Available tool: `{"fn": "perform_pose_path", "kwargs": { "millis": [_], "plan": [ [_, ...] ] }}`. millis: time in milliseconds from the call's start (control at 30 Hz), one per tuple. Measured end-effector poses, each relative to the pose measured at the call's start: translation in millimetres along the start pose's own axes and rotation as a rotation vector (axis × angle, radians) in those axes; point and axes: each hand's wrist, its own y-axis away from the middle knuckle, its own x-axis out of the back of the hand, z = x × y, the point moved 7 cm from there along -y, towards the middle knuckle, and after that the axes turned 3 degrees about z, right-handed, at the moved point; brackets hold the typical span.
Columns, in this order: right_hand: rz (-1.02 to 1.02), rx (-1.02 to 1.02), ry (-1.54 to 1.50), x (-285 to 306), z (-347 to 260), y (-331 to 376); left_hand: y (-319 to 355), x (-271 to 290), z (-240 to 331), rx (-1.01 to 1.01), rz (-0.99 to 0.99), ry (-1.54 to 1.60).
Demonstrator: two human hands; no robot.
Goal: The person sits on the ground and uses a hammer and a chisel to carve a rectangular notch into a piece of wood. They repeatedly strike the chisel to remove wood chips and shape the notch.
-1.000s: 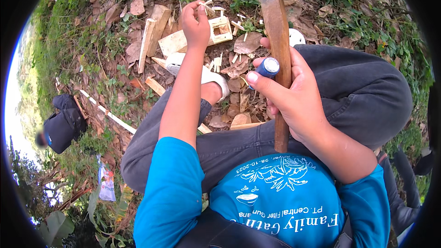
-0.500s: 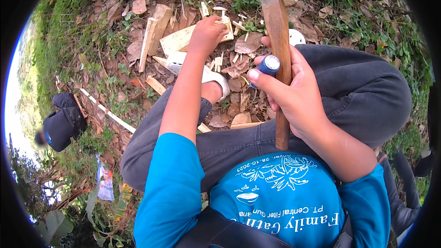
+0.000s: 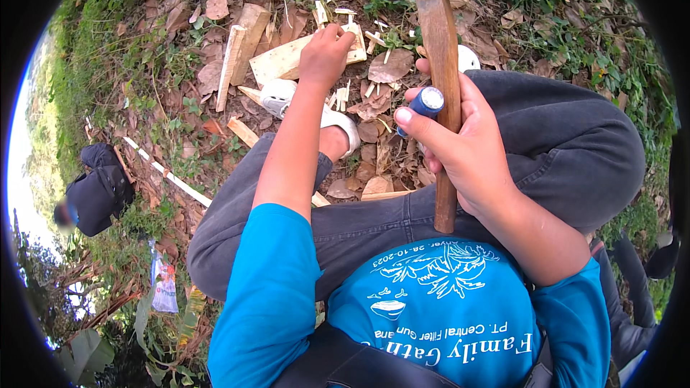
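My right hand [image 3: 467, 147] is wrapped round the wooden handle of a claw hammer [image 3: 438, 43], its dark metal head pointing away from me. Between thumb and fingers of the same hand sits a short blue cylinder with a pale round end [image 3: 429, 100]; its other end is hidden. My left hand [image 3: 325, 55] reaches to a pale wooden board [image 3: 277, 62] lying on the ground. Its fingers are bent down at the board's right part, where small holes show. Whatever those fingertips pinch, if anything, is hidden.
Wood chips [image 3: 374, 42] and dry leaves litter the ground. Two wood offcuts [image 3: 241, 47] lie left of the board. My shoe [image 3: 341, 126] is close below it. Farther left are a long pale strip [image 3: 169, 172], a black bag [image 3: 97, 190] and a plastic bag [image 3: 164, 284].
My right hand has shifted slightly to the right with the hammer and blue cylinder. My left hand has moved a little at the board, its fingers still bent.
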Motion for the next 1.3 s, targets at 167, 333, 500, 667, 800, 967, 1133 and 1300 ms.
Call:
{"fn": "perform_pose_path", "kwargs": {
  "millis": [167, 333, 500, 667, 800, 967, 1133, 1300],
  "plan": [
    [0.006, 0.013, -0.008, 1.2, -1.4, -0.2, 0.5, 4.2, -1.8, 0.1, -0.004, 0.088],
    [-0.012, -0.011, -0.011, 0.8, -4.6, 2.3, -1.8, 15.4, 3.5, -0.059, 0.04, 0.164],
    [-0.034, 0.01, -0.068, -3.7, -3.2, 4.3, 2.7, 5.2, 0.6, 0.08, 0.002, 0.215],
    [-0.036, 0.024, -0.063, -2.6, -3.0, 4.2, 9.1, -1.0, 0.3, 0.129, 0.078, 0.257],
    [-0.022, 0.026, -0.051, 0.6, -3.3, 1.9, 3.5, 7.1, 11.5, -0.038, 0.038, 0.234],
    [-0.039, 0.024, -0.081, -3.9, -6.6, 5.5, 7.5, -1.8, -2.5, 0.064, 0.035, 0.326],
    [-0.02, -0.014, -0.044, -3.4, -5.8, 4.7, 7.5, -1.8, 4.0, -0.035, -0.051, 0.243],
    [-0.022, 0.002, -0.046, -2.0, -6.6, 4.9, -9.2, 12.5, -7.9, 0.089, 0.075, 0.384]
  ]
}}
